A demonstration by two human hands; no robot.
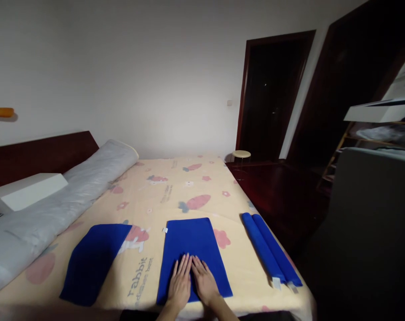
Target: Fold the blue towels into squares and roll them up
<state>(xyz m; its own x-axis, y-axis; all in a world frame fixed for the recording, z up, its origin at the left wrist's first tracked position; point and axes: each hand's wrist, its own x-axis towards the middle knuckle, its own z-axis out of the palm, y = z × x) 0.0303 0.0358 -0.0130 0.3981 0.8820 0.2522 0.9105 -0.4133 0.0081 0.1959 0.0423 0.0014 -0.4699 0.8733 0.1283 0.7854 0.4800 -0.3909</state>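
A flat blue cloth (189,236) with a small white tag at its far left corner lies on the bed in front of me. My left hand (180,278) rests palm down on its near half, fingers stretched out. Beside it, my right hand (204,278) also lies flat on the cloth, and the fingertips of both hands nearly meet. To the left is another blue cloth (92,263), spread flat. Two rolled blue cloths, a left roll (262,245) and a right roll (277,249), lie side by side near the bed's right edge, with white tags at their near ends.
The patterned bed sheet (175,178) covers the bed. A long grey bolster-like bundle (78,196) and a white box (35,189) lie along the left side by the headboard (42,154). A round stool (241,154) stands by the dark door (272,98); a loaded shelf (342,142) is right.
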